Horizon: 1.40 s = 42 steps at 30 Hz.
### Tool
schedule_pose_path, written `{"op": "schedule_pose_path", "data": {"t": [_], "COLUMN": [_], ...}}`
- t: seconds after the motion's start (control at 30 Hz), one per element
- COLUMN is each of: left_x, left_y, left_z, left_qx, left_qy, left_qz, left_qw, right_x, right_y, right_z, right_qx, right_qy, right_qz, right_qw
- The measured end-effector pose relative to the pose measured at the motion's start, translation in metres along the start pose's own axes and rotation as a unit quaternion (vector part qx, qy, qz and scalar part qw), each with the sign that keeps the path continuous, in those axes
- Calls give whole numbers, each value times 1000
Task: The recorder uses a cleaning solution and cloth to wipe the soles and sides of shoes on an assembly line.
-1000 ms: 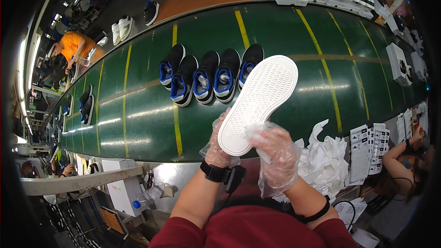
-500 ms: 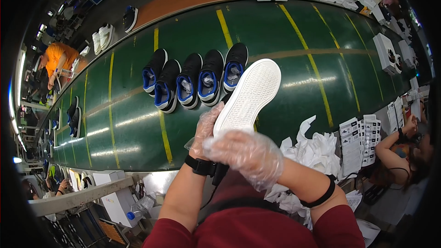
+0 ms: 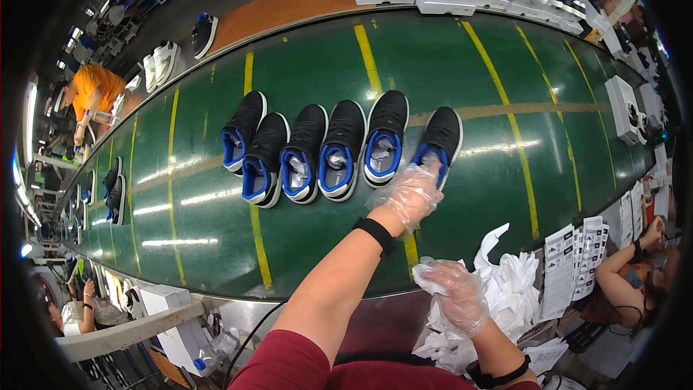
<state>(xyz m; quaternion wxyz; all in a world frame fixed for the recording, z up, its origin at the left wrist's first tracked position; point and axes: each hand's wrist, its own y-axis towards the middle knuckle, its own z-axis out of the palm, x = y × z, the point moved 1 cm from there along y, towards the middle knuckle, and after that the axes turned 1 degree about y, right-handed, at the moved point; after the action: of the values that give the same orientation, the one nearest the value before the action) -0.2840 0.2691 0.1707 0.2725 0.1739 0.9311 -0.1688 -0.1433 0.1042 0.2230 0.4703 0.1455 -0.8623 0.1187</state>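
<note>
My left hand (image 3: 415, 193), in a clear plastic glove, grips the heel end of a black sneaker (image 3: 442, 133) with blue lining and a white sole. That sneaker rests upright on the green table, at the right end of a row; its heel is partly hidden by my fingers. Several matching sneakers (image 3: 344, 141) stand to its left, toes pointing away, with crumpled paper inside some. My right hand (image 3: 458, 296), also gloved, is closed on a wad of white tissue (image 3: 432, 274) at the table's near edge.
A heap of crumpled white paper (image 3: 509, 282) lies beside my right hand, with printed label sheets (image 3: 559, 267) farther right. Shoe boxes (image 3: 447, 1) topped with shoes line the far edge. More sneakers (image 3: 114, 191) stand at the left. Co-workers are at left and right.
The sneaker, earlier held up sole-out in both hands, is now upright on the table at the row's right end. My left hand reached forward with it; my right hand drew back to the right.
</note>
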Motion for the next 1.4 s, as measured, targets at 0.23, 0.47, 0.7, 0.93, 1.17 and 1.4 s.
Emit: {"op": "schedule_pose_path", "data": {"t": [0.23, 0.47, 0.7, 0.93, 1.17, 1.4], "left_x": [62, 114, 100, 69, 45, 59], "left_y": [-54, -41, -169, -256, -260, -259], "left_z": [-30, -47, -79, -60, -56, -38], "left_qx": [-313, -143, -252, -219, -195, -137], "left_qy": [48, 153, -792, -803, -788, -869], "left_qz": [-76, -186, -114, -130, -166, -188], "left_qw": [945, 960, 544, 538, 559, 437], "right_x": [-17, 5, 32, 81, 111, 158], "right_y": [24, 19, 16, 80, 115, 19], "right_z": [10, 14, -1, 2, 41, 105], "right_qx": [-54, -98, -156, -119, -110, 19], "right_qy": [151, 348, 286, 171, 95, -68], "right_qz": [128, 287, 163, -35, -41, -360], "right_qw": [979, 887, 931, 977, 989, 930]}}
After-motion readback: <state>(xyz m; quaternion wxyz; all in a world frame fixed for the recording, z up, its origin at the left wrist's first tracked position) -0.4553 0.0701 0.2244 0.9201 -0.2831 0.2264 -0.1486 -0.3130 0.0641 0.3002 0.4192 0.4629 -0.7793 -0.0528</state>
